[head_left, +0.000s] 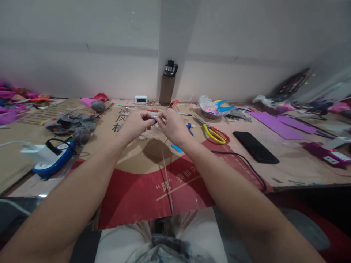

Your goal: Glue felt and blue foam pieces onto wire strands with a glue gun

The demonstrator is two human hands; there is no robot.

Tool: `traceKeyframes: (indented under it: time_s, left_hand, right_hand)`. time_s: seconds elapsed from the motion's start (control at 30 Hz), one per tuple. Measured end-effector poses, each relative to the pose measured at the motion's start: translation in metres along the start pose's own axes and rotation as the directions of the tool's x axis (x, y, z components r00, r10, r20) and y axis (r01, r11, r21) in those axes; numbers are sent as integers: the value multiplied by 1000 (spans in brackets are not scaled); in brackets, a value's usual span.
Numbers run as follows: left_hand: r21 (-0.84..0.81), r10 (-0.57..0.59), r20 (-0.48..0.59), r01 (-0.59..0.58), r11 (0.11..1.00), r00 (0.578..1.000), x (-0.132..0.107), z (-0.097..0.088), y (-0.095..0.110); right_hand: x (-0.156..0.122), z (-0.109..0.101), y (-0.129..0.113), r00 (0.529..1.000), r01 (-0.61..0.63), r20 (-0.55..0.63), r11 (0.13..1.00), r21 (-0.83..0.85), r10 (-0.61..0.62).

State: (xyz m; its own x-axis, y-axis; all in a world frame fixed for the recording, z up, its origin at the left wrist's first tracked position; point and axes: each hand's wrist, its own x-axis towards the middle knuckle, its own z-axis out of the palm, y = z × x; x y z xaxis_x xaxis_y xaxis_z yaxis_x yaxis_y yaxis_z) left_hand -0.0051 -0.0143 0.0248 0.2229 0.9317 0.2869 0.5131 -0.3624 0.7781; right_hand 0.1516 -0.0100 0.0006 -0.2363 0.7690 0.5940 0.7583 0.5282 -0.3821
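My left hand (138, 125) and my right hand (172, 126) meet over the cardboard, fingertips pinched close together. Between them is something small, mostly hidden by the fingers. A thin pale strand (165, 164) runs from below my right hand toward the cardboard's near edge; whether it is held cannot be seen. Under the hands lies a red and brown printed cardboard sheet (131, 190), with a small blue piece (177, 148) on it. A blue-and-white tool (189, 128), partly covered, lies just beyond my right wrist.
Yellow-and-red-handled scissors (215, 134), a black phone (255, 147) and a black cable (241, 156) lie to the right. Left are a blue power strip (55, 164) and grey yarn balls (81, 136). A bottle (167, 86), small white clock (140, 99) and bowl (210, 111) stand at the back.
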Motion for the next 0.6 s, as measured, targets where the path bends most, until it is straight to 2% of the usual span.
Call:
traceKeyframes:
  time_s: [0.13, 0.2, 0.33, 0.47, 0.6]
  left_hand:
    - [-201, -5, 226, 52, 978, 974, 6, -12, -12]
    - [-263, -23, 230, 85, 961, 973, 8, -14, -14]
    - [-332, -59, 68, 78, 940, 996, 9, -7, -11]
    - [-252, -91, -123, 57, 966, 988, 9, -1, -10]
    - [-186, -108, -184, 73, 980, 977, 7, -4, -12]
  right_hand:
    - [2, -3, 4, 999, -29, 25, 999, 15, 29]
    - [2, -4, 5, 999, -33, 39, 999, 19, 32]
    - [1, -6, 4, 997, -59, 52, 998, 33, 57]
    - [0, -7, 3, 993, -100, 64, 994, 51, 97]
    - [1, -8, 2, 988, -135, 89, 989, 59, 129]
